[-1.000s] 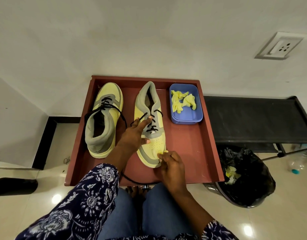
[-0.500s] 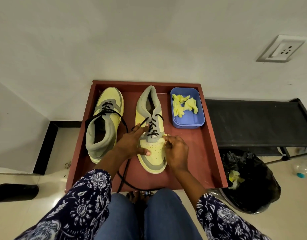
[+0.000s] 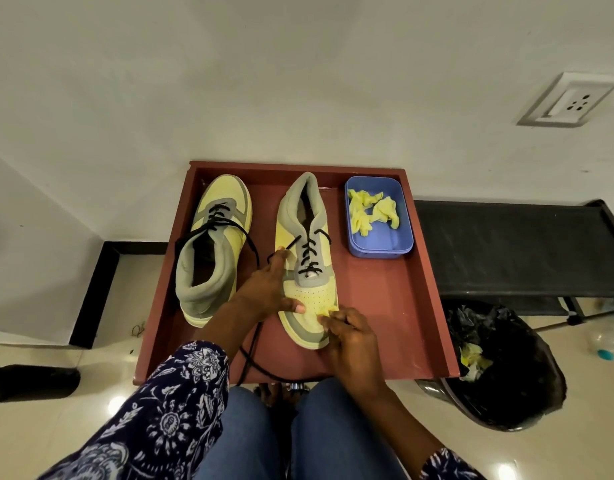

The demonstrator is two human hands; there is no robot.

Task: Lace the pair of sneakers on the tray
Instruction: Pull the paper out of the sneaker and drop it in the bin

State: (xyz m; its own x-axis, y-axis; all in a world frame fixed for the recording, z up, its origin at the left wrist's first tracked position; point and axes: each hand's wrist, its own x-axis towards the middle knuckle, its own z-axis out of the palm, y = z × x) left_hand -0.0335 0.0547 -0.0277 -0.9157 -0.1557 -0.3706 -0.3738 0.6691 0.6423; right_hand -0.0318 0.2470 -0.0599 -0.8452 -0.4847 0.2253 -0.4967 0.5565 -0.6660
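Note:
Two yellow-and-grey sneakers lie on a reddish-brown tray (image 3: 419, 306). The left sneaker (image 3: 212, 251) points away from me and carries a black lace with long loose ends. The right sneaker (image 3: 307, 258) points toward me, its black lace (image 3: 309, 251) crossing the lower eyelets. My left hand (image 3: 269, 289) rests on this sneaker's left side, fingers stretched along it, thumb on the toe box. My right hand (image 3: 350, 329) is at the toe's right edge and pinches a small yellow scrap (image 3: 328, 309). A lace end (image 3: 253, 344) trails off the tray's near edge.
A blue plastic box (image 3: 380, 244) with crumpled yellow pieces stands at the tray's back right. A black bench (image 3: 513, 247) lies to the right, with a black-lined bin (image 3: 502, 368) below it. A wall socket (image 3: 568, 100) is on the wall. My knees are under the tray's near edge.
My right hand moved up beside the laces half a second ago and has come back down to the toe's right edge. The left hand stayed on the sneaker. The camera view shifted a little.

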